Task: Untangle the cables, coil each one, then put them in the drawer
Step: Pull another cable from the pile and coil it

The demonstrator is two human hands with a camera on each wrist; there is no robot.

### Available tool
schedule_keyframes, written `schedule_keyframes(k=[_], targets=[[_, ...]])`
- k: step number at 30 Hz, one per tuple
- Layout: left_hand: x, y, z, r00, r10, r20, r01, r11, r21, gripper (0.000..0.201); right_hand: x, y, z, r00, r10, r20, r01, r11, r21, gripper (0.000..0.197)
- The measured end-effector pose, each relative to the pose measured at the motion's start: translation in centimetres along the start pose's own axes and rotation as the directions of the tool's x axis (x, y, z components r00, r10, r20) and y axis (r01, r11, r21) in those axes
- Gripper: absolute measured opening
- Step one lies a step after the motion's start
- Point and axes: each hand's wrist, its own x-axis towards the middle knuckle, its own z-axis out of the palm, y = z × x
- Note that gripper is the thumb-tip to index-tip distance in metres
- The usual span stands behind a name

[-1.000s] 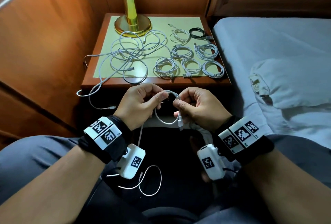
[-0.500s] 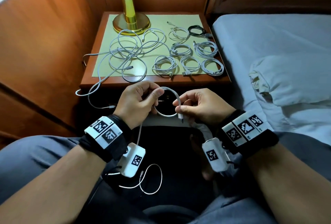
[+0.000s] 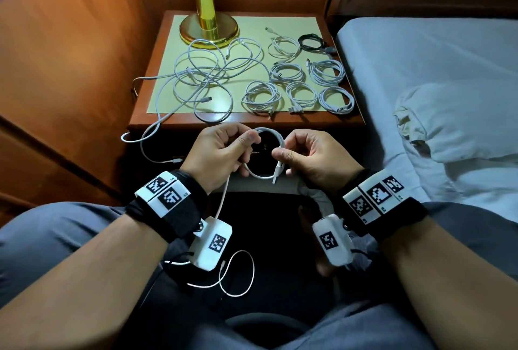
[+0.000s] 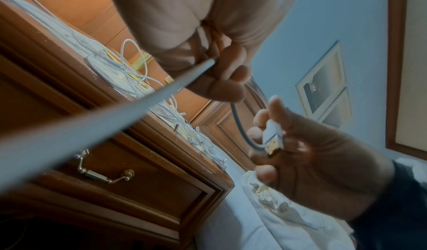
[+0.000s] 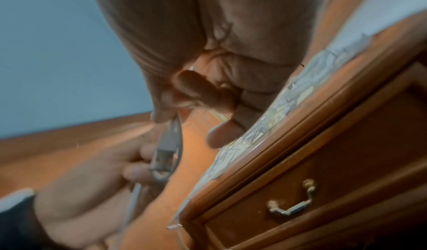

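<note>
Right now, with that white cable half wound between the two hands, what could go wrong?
1. The white cable makes only one loop, pinched by the left hand and right hand; a loosened pinch would likely let it spring open.
2. Its loose tail trails over the lap and may snag or kink as winding goes on.
3. The tangled pile has a strand hanging off the nightstand edge; a knock could drag more down.

Nightstand [image 3: 140, 122]; cables [image 3: 301, 82], lamp [image 3: 208, 27]
</note>
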Motion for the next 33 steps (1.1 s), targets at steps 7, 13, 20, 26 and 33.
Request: schedule_keyframes(k=[7,13,20,26,33], targets=[[-0.2,0.4,0.1,0.994,-0.053,0.091,0.061,0.994,-0.09,0.023,0.4,1.2,0.2,0.993,-0.088,-0.079,0.071,0.979,-0.191,0.021],[-0.1,0.2,0.1,0.995,-0.074,0.063,0.08,0.991,-0.106,0.024,0.4,0.9,0.5,0.993,-0.083,-0.084,0.073,0.991,-0.11,0.023],[-0.1,0.2,0.1,0.998,-0.028,0.057,0.028,1.0,0.004,0.023,0.5,1.7,0.6,0.986,-0.101,-0.135,0.044,0.927,-0.373,0.016],[0.1,0.0,-0.3,0.999,-0.019,0.041,0.011,0.978,0.207,0.019,0.5,0.7,-0.2,0.997,0.067,0.048,-0.075,0.98,0.182,0.018],[-0.1,0.6,-0.1,0.995,0.045,0.083,-0.061,0.978,0.201,0.011,0.2,-1.0,0.0,0.957,0.194,0.215,-0.276,0.84,0.467,0.031]])
